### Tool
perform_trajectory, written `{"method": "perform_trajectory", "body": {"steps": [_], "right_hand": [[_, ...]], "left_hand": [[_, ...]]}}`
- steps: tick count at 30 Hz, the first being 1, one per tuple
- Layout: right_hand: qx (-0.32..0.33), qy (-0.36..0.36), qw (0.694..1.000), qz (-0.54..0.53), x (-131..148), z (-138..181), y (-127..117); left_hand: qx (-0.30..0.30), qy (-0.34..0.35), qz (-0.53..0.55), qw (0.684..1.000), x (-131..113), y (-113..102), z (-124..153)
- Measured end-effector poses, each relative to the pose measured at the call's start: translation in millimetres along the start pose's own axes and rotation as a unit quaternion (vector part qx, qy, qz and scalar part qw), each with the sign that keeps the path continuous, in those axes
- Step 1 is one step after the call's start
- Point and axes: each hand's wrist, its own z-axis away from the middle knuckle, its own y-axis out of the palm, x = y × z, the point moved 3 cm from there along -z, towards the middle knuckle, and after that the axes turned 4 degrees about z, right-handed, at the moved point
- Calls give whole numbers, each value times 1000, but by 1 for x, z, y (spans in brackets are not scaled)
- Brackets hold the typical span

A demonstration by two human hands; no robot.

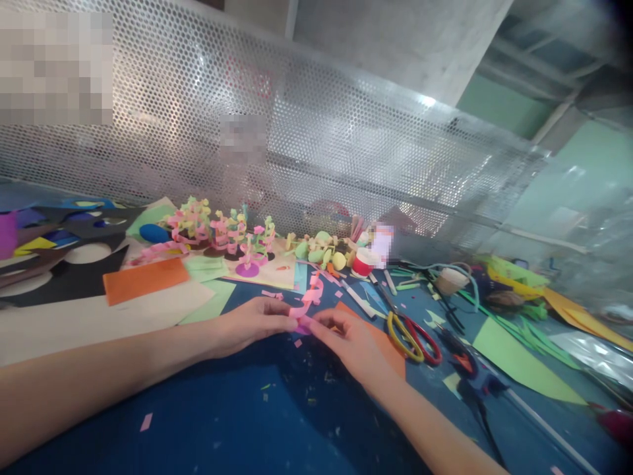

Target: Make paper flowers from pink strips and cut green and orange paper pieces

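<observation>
My left hand and my right hand meet over the blue table, fingertips pinched together on a curled pink paper strip. The strip rises in loops from the pinch point, up and to the right. Both hands have their fingers pressed together on its lower end. Small pink paper scraps lie around them on the table.
Scissors with yellow and red handles lie just right of my right hand. Behind stand curly paper figures, an orange sheet, green paper, a red-and-white spool, and a perforated metal screen.
</observation>
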Motion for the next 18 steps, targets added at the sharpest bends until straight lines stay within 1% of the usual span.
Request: {"method": "perform_trajectory", "body": {"steps": [4, 6, 8, 10, 11, 12, 13, 14, 15, 16, 17, 18], "right_hand": [[11, -4, 1000, 19, 4, -1, 0], [-10, -19, 998, 51, 9, 0, -8], [-56, -42, 992, 107, 15, 5, -26], [-104, -43, 975, 190, 18, 16, -56], [-124, -20, 962, 243, 16, 24, -74], [-142, 15, 941, 307, 11, 33, -95], [-164, 52, 907, 383, 5, 44, -116], [-187, 104, 865, 454, -5, 56, -139], [-206, 162, 824, 502, -16, 68, -160], [-212, 216, 800, 518, -30, 80, -178], [-198, 267, 798, 503, -45, 90, -192], [-156, 294, 820, 467, -61, 97, -200]], "left_hand": [[4, -2, 5, 1000, -2, 1, 0], [-2, -8, 1, 1000, -3, 1, 0], [-18, -6, -6, 1000, -4, 0, 0], [-28, -16, 4, 999, -2, -2, -1], [-38, -20, 14, 999, -1, -3, -1], [-49, -27, 26, 998, -1, -5, -2], [-62, -31, 35, 997, 0, -6, -2], [-73, -37, 41, 996, 0, -7, -2], [-80, -42, 44, 995, 0, -7, -2], [-85, -45, 43, 994, 0, -7, -3], [-87, -47, 42, 994, 0, -7, -3], [-87, -46, 41, 994, 0, -7, -3]]}}
